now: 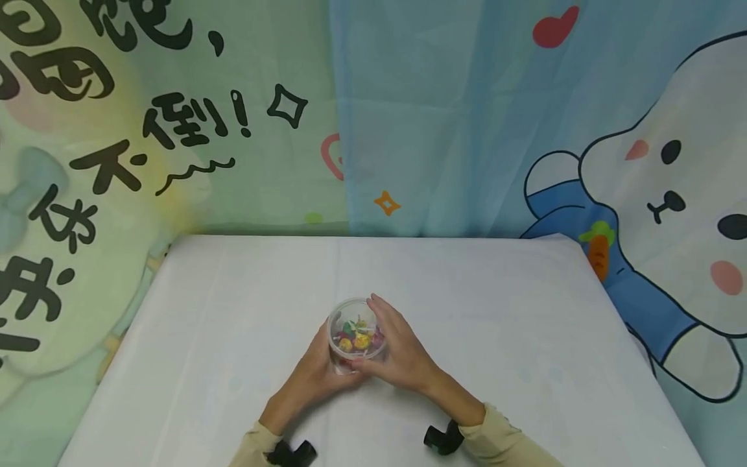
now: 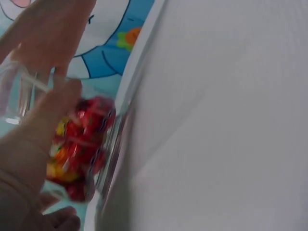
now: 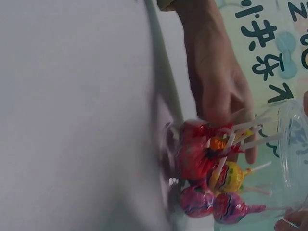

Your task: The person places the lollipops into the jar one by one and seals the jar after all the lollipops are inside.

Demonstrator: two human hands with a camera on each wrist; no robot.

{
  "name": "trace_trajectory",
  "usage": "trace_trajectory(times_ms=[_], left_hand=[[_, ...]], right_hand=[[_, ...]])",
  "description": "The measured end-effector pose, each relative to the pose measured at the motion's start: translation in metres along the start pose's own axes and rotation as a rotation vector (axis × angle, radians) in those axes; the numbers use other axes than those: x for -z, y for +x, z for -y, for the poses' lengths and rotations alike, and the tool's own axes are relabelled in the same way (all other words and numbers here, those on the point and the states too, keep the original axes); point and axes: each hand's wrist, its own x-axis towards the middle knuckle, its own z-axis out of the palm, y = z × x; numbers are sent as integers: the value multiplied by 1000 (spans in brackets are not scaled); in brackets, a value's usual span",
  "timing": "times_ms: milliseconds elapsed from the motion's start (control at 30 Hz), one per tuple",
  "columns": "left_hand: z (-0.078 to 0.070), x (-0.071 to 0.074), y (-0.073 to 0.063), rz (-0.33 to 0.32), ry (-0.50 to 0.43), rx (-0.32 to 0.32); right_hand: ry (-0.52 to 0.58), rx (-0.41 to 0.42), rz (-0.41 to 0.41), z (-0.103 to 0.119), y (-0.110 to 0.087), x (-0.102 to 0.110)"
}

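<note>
A clear round plastic jar [image 1: 357, 356] stands near the middle of the white table. Wrapped lollipops [image 3: 197, 156] in red, yellow and purple lie inside, their white sticks pointing up towards the jar's top. My left hand [image 1: 320, 371] grips the jar's side, its thumb across the front in the left wrist view. On the other side, my right hand [image 1: 405, 350] holds the clear top rim [image 3: 292, 144] between thumb and fingers. Whether that rim belongs to a separate lid, I cannot tell.
The jar rests on a white-covered table [image 1: 496, 311]. Black wrist cameras are on both forearms, one by the left sleeve [image 1: 294, 454] and one by the right sleeve [image 1: 487, 428]. A printed cloth backdrop [image 1: 432, 117] hangs behind the table.
</note>
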Motion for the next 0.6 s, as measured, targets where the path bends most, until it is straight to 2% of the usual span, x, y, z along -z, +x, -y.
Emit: trace_trajectory(times_ms=[67, 167, 267, 400, 600], left_hand=[[-1, 5, -2, 24, 15, 41], [-2, 15, -5, 60, 91, 106], [0, 25, -9, 72, 184, 139], [5, 42, -14, 59, 297, 128], [11, 69, -17, 43, 440, 102]], right_hand=[[-37, -23, 12, -1, -2, 2], [-103, -52, 16, -4, -6, 6], [-180, -46, 13, -10, -12, 13], [-288, -22, -1, -27, -21, 25], [-410, -79, 0, -51, -35, 45]])
